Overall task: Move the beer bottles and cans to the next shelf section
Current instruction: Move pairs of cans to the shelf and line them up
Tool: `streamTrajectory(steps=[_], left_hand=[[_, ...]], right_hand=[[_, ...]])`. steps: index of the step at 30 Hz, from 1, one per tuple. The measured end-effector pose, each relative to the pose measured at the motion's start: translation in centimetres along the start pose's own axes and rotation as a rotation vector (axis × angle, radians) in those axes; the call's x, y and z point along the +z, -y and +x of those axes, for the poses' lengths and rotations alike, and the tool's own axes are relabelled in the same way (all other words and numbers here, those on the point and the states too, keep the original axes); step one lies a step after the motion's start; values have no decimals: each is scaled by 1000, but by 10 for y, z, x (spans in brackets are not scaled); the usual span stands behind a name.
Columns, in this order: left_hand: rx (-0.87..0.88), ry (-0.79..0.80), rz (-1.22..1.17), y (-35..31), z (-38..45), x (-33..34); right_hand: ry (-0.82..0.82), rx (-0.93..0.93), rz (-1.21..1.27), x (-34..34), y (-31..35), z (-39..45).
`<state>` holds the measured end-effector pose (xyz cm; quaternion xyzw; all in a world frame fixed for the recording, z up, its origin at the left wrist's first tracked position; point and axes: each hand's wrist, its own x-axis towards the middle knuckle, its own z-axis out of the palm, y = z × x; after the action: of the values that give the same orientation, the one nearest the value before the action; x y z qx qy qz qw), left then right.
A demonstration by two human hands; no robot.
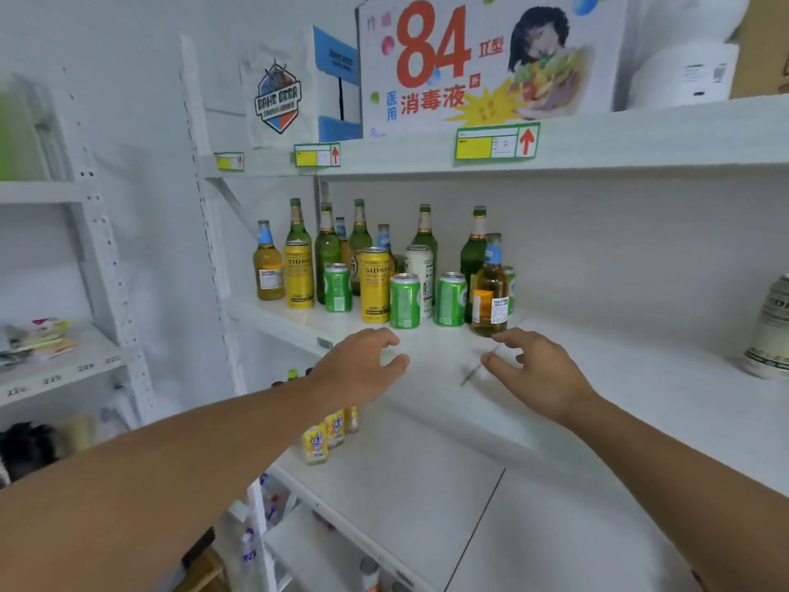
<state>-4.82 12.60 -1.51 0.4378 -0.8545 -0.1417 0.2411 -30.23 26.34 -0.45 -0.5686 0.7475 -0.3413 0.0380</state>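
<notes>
Beer bottles and cans stand clustered at the left end of a white shelf [619,378]. Tall green bottles [328,254] stand at the back. In front are yellow cans [375,286], green cans [404,302], a white can [420,275] and clear bottles of amber beer [491,288]. My left hand [358,369] hovers open just in front of the green cans, holding nothing. My right hand [538,373] is open too, fingers spread, just below the nearest amber bottle and not touching it.
A large pale can or keg [768,331] stands at the shelf's right edge. Above, a top shelf holds an "84" disinfectant box [486,57]. Small yellow bottles [316,444] sit on the lower shelf. Another rack [98,258] stands to the left.
</notes>
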Motion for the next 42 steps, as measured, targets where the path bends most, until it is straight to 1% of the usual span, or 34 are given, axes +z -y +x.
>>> streamTrajectory(steps=[4, 7, 10, 13, 18, 24, 30, 34, 36, 42], left_hand=[[5, -10, -65, 69, 14, -20], [-15, -20, -166, 112, 30, -33], [-2, -16, -204, 141, 49, -39], [7, -11, -238, 156, 73, -41], [-10, -32, -349, 149, 116, -32], [-41, -117, -441, 120, 170, -22], [-114, -68, -548, 103, 212, -10], [-120, -104, -548, 97, 225, 8], [-116, -114, -561, 97, 227, 13], [-105, -167, -571, 105, 218, 8]], right_hand=[[22, 37, 26, 43, 42, 26], [10, 46, 12, 75, 67, 47], [10, 73, 3, 99, 82, 65], [2, 109, 28, 114, 92, 83], [-24, 138, 85, 125, 89, 115], [-64, 127, 225, 136, 71, 160], [-93, 126, 350, 153, 62, 200], [-138, 87, 401, 166, 57, 211], [-166, 67, 382, 169, 54, 212], [-177, 55, 372, 165, 52, 210]])
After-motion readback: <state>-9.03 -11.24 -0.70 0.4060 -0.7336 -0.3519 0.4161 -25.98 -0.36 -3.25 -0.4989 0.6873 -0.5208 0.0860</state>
